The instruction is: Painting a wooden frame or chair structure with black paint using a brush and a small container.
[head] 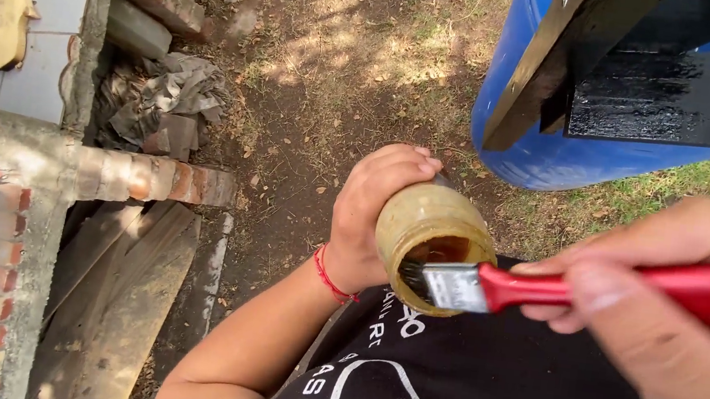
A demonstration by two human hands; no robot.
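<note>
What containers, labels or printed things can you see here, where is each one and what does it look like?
Jar: held tilted in the left hand, round, smeared yellowish-brown, no label showing; the brush from the right hand dips into it.
Barrel: upper right, large, round, blue.
Shirt: bottom centre, black with white print.
No signs or screens.

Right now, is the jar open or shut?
Open. The jar, held in the left hand, has no lid, and the brush bristles are inside its mouth.
</note>
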